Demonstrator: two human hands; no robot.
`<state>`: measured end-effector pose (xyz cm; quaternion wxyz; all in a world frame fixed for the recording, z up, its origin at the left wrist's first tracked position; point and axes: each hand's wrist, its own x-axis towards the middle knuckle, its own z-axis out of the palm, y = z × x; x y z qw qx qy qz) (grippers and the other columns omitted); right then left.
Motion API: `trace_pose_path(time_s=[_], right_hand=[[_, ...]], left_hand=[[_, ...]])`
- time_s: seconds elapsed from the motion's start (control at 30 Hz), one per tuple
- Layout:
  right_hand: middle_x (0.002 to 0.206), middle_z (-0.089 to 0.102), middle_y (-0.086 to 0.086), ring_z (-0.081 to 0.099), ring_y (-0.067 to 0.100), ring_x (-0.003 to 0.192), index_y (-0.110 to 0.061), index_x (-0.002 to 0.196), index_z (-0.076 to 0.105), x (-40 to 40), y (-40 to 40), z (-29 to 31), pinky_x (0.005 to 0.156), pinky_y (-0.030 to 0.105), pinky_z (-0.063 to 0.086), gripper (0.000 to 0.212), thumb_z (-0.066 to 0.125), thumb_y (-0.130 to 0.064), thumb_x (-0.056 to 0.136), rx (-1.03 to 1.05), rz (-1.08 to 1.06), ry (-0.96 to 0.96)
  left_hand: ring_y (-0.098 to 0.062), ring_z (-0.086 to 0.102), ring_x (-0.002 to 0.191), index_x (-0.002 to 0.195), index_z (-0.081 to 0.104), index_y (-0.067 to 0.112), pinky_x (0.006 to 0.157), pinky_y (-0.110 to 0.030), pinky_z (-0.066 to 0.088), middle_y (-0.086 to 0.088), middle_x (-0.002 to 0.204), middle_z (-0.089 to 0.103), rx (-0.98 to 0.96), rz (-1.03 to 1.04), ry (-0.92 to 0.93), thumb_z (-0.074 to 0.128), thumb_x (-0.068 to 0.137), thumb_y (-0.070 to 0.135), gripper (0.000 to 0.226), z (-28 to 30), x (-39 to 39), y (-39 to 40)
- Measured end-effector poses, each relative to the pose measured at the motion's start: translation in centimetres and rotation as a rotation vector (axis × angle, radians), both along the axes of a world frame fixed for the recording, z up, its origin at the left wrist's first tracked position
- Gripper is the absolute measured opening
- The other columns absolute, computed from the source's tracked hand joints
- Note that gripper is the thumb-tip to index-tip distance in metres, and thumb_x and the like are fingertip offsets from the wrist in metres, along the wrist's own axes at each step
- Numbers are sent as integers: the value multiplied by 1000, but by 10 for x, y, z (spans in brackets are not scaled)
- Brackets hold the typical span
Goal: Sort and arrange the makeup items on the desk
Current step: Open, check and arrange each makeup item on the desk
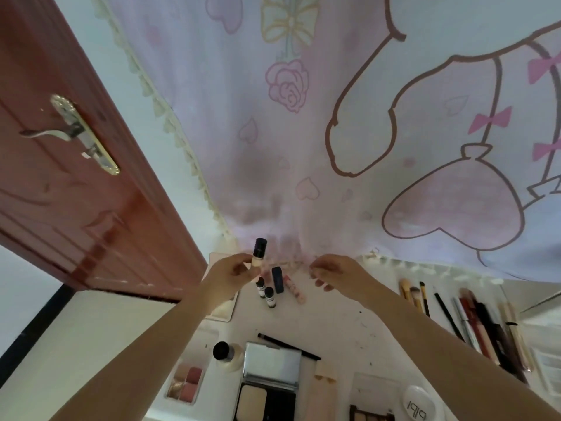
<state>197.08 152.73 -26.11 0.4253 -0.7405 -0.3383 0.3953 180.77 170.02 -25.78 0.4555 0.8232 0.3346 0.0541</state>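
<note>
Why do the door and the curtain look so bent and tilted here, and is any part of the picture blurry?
Head view: the wide-angle lens bows straight lines, so the door leans and the curtain fans overhead. The light is soft and even, with faint grey shadows low on the curtain. The left hand holding the small bottle is fairly sharp; the right hand fingertips are slightly smeared, and the brushes near the edge look soft.

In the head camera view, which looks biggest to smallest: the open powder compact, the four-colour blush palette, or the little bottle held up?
1. Open powder compact
2. Blush palette
3. Small black-capped bottle in the left hand; it is farther away, so looks smaller.
</note>
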Motion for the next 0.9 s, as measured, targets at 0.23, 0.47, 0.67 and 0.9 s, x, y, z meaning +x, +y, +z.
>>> trace_pose_path(time_s=[0.23, 0.47, 0.67, 0.9], right_hand=[[101, 62, 6, 53, 14, 87, -10, 108, 60, -6, 15, -79, 75, 21, 42, 25, 55, -25, 90, -376, 50, -238], [118, 54, 9, 55, 25, 107, -9, 122, 48, -17, 46, -112, 86, 32, 46, 43, 54, -35, 88, -549, 27, -402], [105, 52, 12, 54, 27, 93, -5, 104, 56, -20, 51, -124, 72, 30, 42, 27, 45, -28, 93, -592, -2, -515], [77, 50, 5, 47, 19, 68, -11, 73, 49, -6, 14, -119, 50, 23, 30, 25, 46, -25, 93, -552, -71, -462]], left_hand=[[-2, 53, 44, 56, 54, 25, 55, -24, 48, 8, 47, 54, 5, 62, 114, 72, 76, 6, 32, -75, -32, 10], [-18, 61, 83, 93, 66, 13, 76, -23, 44, 2, 77, 60, 77, -51, 301, 67, 81, 21, 15, -105, -18, 7], [-22, 63, 93, 108, 62, 12, 79, -24, 44, -6, 95, 68, 78, -22, 295, 63, 83, 23, 27, -117, -10, 7], [-14, 60, 80, 121, 51, 16, 73, -21, 45, 2, 84, 65, 32, 18, 259, 63, 83, 18, 40, -119, -23, 4]])
